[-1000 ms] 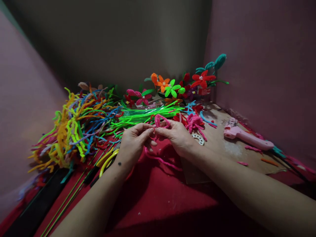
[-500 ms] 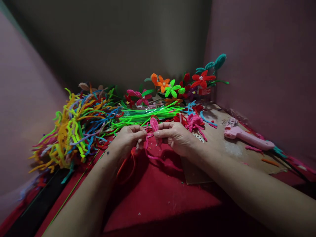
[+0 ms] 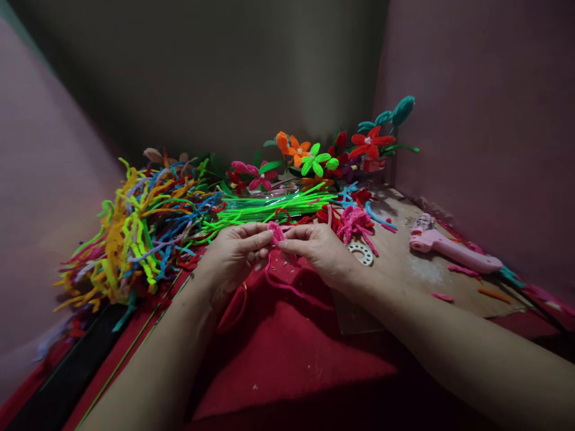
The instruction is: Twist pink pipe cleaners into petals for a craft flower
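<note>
Between my two hands is a pink pipe cleaner (image 3: 277,231) bent into a small petal-like loop. My left hand (image 3: 240,248) pinches its left side between thumb and forefinger. The fingertips of my right hand (image 3: 317,246) are closed on its right side. A length of pink pipe cleaner (image 3: 296,292) trails below over the red cloth. Just beyond my hands lies a bundle of bright green pipe cleaners (image 3: 269,206). A cluster of pink pipe-cleaner loops (image 3: 354,223) lies beside my right hand.
Left is a large heap of mixed pipe cleaners (image 3: 135,233). Finished pipe-cleaner flowers (image 3: 314,160) stand along the back. On the board (image 3: 404,284) at right lie a pink glue gun (image 3: 453,248) and a white ring with holes (image 3: 360,254). Red cloth (image 3: 287,365) covers the near surface.
The pink loop has tipped from upright to lower between my fingers, and my left fingers have moved up onto it. More of the white ring shows beside my right hand.
</note>
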Action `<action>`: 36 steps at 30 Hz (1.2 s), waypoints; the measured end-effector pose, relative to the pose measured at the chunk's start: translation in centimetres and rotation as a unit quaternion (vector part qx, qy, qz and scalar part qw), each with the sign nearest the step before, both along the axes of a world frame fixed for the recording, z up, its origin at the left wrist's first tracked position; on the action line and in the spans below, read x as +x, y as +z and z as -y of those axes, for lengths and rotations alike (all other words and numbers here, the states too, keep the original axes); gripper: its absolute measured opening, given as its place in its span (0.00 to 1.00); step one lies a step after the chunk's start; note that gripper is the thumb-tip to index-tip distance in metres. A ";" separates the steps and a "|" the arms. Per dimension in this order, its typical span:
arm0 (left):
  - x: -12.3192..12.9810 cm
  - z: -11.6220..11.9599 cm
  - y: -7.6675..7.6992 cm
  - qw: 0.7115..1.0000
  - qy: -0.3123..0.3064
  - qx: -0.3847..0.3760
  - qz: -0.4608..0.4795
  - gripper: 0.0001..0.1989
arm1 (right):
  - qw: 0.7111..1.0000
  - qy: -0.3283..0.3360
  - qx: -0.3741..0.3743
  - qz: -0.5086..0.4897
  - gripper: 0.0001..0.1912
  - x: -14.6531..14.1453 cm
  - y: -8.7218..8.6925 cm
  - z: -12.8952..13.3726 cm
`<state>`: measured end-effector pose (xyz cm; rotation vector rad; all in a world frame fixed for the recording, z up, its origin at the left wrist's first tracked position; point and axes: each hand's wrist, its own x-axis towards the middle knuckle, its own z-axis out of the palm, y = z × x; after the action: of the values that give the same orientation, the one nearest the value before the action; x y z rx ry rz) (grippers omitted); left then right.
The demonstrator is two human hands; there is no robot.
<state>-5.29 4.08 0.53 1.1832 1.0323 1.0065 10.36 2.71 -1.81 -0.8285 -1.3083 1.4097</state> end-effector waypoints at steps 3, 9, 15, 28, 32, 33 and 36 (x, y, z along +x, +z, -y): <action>0.1 -0.1 0.0 0.999 -0.016 -0.017 0.032 0.11 | 1.000 0.021 0.000 0.014 0.10 0.1 0.1 0.1; -0.1 0.0 0.3 0.998 -0.052 0.011 0.015 0.06 | 0.995 0.036 0.059 0.067 0.10 0.2 -0.1 -0.1; -0.2 0.2 0.1 0.997 -0.051 0.056 -0.031 0.05 | 0.992 0.031 0.078 0.095 0.09 0.1 -0.4 -0.1; -1.3 0.0 0.7 0.990 -0.132 -0.006 -0.059 0.09 | 0.988 0.106 0.032 0.110 0.08 0.3 0.0 0.1; -1.5 -0.1 0.7 0.989 -0.129 -0.016 -0.077 0.10 | 0.986 0.105 0.025 0.129 0.07 0.3 0.2 0.2; -1.5 -0.1 0.7 0.988 -0.128 -0.015 -0.080 0.10 | 0.986 0.104 0.023 0.129 0.07 0.3 0.2 0.2; -1.3 0.0 0.7 0.990 -0.113 0.001 -0.089 0.09 | 0.988 0.095 0.031 0.120 0.07 0.2 0.1 0.2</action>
<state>-6.64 4.12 1.24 1.3772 1.0075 0.7351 10.60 2.49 -1.69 -0.8700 -1.6446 1.4404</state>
